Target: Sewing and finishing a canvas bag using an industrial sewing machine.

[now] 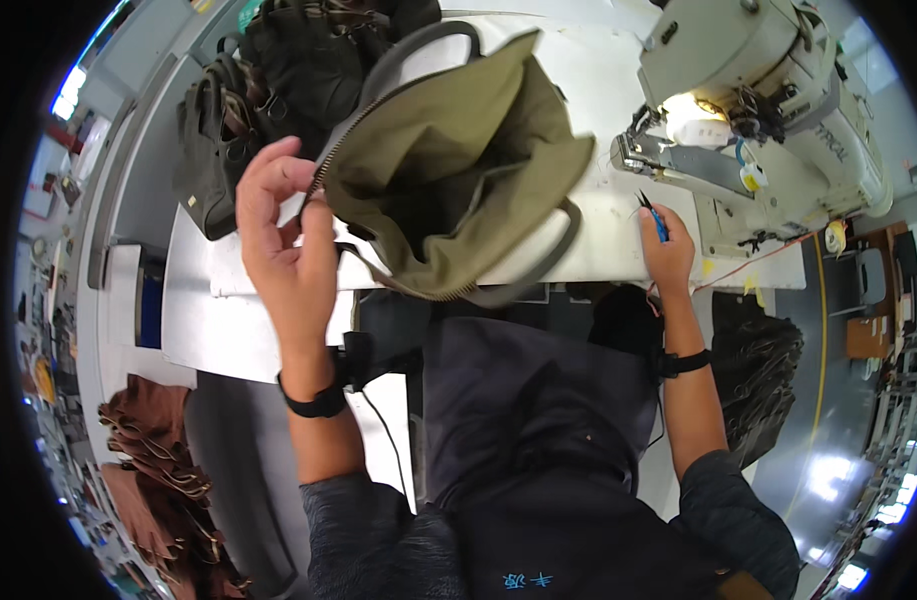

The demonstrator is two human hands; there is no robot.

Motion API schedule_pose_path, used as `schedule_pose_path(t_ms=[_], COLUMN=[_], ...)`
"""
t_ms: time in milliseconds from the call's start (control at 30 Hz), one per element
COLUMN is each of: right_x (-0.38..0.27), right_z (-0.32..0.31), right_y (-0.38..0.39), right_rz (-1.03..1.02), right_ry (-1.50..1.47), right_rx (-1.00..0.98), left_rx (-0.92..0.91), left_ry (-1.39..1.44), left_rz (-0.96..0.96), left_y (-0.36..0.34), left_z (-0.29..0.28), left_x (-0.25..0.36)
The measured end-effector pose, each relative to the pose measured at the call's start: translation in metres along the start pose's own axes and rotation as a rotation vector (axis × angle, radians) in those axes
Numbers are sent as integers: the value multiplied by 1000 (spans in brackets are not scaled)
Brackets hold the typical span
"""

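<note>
Clock positions are read from the centre of the head view, twelve at the top edge. The bag (448, 170) is at twelve o'clock, above the near part of the worktop (618, 245), its mouth spread wide and its olive lining exposed; whether its base bears on the surface cannot be confirmed. One dark handle (418, 50) arches at the bag's own eleven o'clock, the second handle (560, 258) curves between its four and five. The left hand (290, 222), at ten o'clock, has its thumb and fingers bent in a pinch on the rim at the bag's nine o'clock, against the zipper (350, 132). The right hand (668, 252), between two and three o'clock, is closed around blue-handled snips (660, 225), dark tips directed toward eleven and well apart from the bag. A sewing machine (768, 140) stands at two o'clock, with a lit lamp (690, 106). Dark bags (308, 75) are grouped at eleven, just beside the held one. Brown pieces (168, 480) are heaped at eight o'clock; a dark pile (760, 370) lies between three and four. A black band (318, 402) encircles the left wrist.
</note>
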State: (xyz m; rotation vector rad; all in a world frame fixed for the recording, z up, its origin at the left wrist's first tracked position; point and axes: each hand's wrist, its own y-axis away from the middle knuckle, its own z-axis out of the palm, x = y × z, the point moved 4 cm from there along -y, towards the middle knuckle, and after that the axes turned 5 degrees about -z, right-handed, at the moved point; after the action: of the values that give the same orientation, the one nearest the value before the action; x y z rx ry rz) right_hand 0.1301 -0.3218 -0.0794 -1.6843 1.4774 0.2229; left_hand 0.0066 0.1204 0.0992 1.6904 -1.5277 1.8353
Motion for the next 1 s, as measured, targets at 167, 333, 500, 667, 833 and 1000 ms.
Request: schedule_pose_path(t_ms=[167, 333, 500, 667, 833, 1000], right_x=[-4, -11, -6, -9, -3, -9], right_z=[-5, -1, -8, -14, -18, -12], right_y=[-2, -1, 1, 0, -1, 2], right_rz=[-8, 31, 22, -16, -46, -131], right_ry=[-3, -115, -93, -116, -158, -227], right_rx=[39, 50, 71, 87, 88, 87], left_rx=[-530, -656, -704, -733, -1068, -1197], left_ry=[-383, -617, -683, -724, -733, -821], left_rz=[260, 199, -76, -37, 9, -158], left_y=[-13, -15, -48, -79, -66, -78], left_z=[-14, 0, 19, 16, 47, 23], left_x=[24, 43, 36, 9, 49, 2])
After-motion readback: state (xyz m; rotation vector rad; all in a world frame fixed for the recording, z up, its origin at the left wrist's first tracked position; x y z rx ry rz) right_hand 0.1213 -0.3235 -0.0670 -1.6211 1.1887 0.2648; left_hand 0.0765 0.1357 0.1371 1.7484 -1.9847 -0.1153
